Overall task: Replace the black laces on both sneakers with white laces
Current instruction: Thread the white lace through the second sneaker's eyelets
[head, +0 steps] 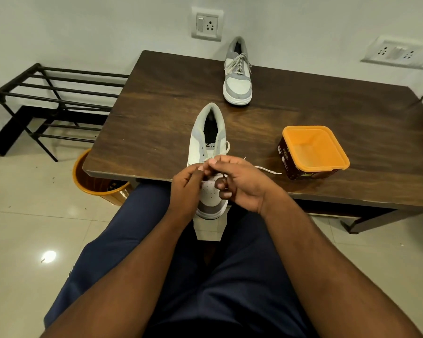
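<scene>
A white and grey sneaker (209, 142) lies at the table's near edge, its toe jutting over the edge toward me. A white lace (266, 169) runs from its lower eyelets out to the right across the wood. My left hand (185, 189) and my right hand (239, 181) meet over the toe end of the eyelets, and both pinch the white lace there. A second sneaker (238, 76) stands at the far side of the table with white laces threaded through it. No black lace is in view.
An open orange tub (313, 152) stands on the dark wooden table (156, 113) to the right of the near sneaker. An orange bucket (95, 184) sits on the floor under the table's left corner. A black metal rack (47, 98) stands at the left wall.
</scene>
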Available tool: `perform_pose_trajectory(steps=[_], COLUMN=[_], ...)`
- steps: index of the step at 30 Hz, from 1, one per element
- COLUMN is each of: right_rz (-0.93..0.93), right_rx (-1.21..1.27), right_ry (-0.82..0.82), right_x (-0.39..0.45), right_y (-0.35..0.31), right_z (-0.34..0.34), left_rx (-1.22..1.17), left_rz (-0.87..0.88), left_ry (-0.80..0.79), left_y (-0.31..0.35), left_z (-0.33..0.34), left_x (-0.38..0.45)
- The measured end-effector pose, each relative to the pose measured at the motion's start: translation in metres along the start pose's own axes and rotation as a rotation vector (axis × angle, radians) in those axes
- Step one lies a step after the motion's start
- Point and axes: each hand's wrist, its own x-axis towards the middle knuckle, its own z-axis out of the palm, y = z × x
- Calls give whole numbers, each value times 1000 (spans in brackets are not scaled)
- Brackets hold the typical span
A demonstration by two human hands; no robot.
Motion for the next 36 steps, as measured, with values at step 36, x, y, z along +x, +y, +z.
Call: perform_pose_trajectory(steps=[36], right_rz=[-423], right_rx=[-350], right_ry=[498], right_x=[21], right_y=[18], right_z=[-21], left_rx=[-74], left_rz=[-50], left_ry=[-32], left_y=[8], left_z=[-23], left_x=[10])
